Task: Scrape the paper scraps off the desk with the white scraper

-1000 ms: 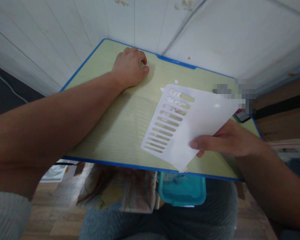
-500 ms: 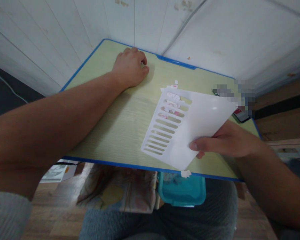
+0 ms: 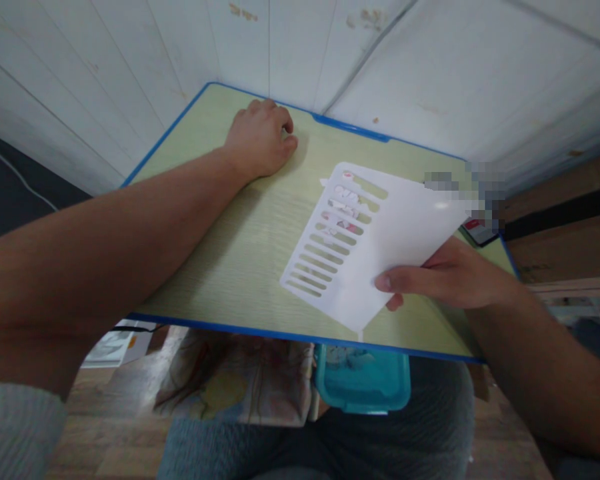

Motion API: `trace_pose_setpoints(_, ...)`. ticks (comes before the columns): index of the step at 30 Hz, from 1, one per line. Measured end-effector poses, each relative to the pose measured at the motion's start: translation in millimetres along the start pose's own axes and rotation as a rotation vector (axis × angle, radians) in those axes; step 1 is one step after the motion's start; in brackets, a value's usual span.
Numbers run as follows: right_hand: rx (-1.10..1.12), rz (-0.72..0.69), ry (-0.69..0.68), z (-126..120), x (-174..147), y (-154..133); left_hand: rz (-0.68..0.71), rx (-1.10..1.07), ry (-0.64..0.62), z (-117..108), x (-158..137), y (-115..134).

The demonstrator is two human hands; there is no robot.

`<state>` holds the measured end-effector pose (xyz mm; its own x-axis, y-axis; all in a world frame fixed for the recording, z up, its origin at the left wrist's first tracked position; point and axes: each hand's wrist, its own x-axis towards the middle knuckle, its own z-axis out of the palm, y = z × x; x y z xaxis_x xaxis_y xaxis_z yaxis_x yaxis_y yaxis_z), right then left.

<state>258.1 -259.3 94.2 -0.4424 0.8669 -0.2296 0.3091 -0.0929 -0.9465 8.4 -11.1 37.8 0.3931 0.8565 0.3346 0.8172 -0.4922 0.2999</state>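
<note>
My right hand grips a thin white slotted plastic sheet by its right edge, thumb on top and fingers underneath. The sheet is tilted over the table, and a row of rounded slots runs along its left side. Through the upper slots show small paper scraps with pink and grey print; whether they touch the sheet I cannot tell. A pale scrap pokes out at its lower corner. Near the back edge, my left hand rests on the tabletop with its fingers curled in; anything inside them is hidden.
The pale wood-grain table has a blue rim and stands against a white panelled wall. A phone-like object lies at the right, partly blurred out. Below the front edge are a teal container and a patterned cloth bag.
My right hand and the sheet have shifted slightly toward the wall. The sheet now covers scraps that stuck out past its top corner, and less scrap shows below. My left hand stays put.
</note>
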Motion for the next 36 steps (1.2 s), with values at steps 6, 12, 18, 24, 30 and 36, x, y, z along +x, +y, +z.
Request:
trace_pose_setpoints(6,0.026,0.02,0.011,-1,0,1,0.011,0.022,0.02,-1,-1,3)
trace_pose_setpoints(12,0.051,0.039,-0.013,0,0,0,-0.001,0.018,0.001,1,1,-1)
trace_pose_setpoints(18,0.048,0.025,-0.04,-5,-1,0,0.021,0.018,0.027,4,2,-3)
trace_pose_setpoints(24,0.003,-0.032,-0.014,-3,3,2,-0.014,-0.008,-0.016,-1,-2,1)
trace_pose_setpoints(30,0.078,-0.004,-0.096,1,0,3,0.003,-0.04,0.008,2,-2,-6)
trace_pose_setpoints(36,0.137,0.013,-0.12,5,4,10,0.02,-0.005,0.028,8,-6,-18)
